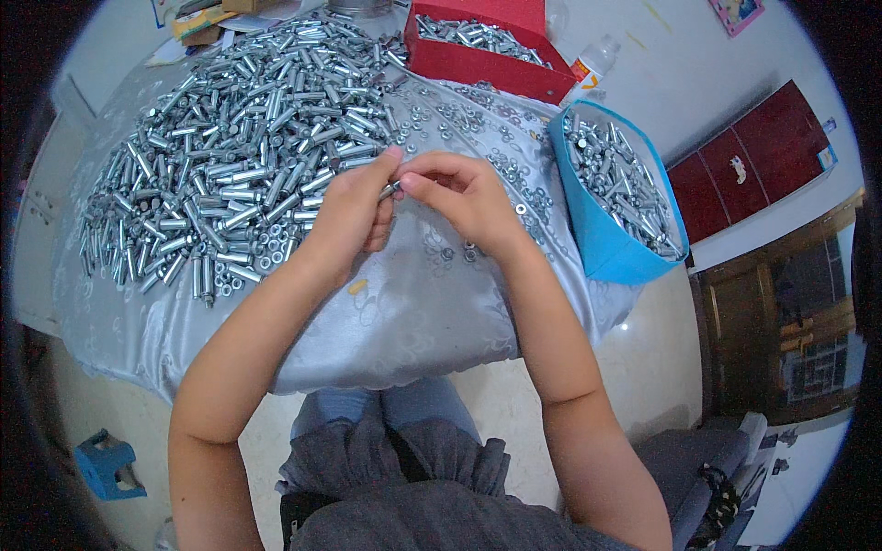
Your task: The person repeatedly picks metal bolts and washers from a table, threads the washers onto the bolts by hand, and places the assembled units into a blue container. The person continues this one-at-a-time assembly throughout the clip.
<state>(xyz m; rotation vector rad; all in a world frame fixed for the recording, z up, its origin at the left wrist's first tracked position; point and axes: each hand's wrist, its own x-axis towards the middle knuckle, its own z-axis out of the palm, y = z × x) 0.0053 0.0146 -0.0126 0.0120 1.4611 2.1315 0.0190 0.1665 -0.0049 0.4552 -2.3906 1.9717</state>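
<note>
Right hand (469,197) pinches a small metal piece (390,190) between thumb and fingers, its other end at the curled left hand (356,204), above the silvery tablecloth (404,321). Left of them spreads a bolt heap (248,138); loose nuts (521,209) lie to the right, near a blue box (625,257) holding more bolts (616,179).

The head-worn fisheye camera looks steeply down and forward from above the wearer's dark grey cloth top (413,519), which lies nearest at the lower edge. The bare left hand (354,207) and bare right hand (470,197) sit farther off, just above centre, over the table draped in shiny silver-grey cloth (404,335).
</note>
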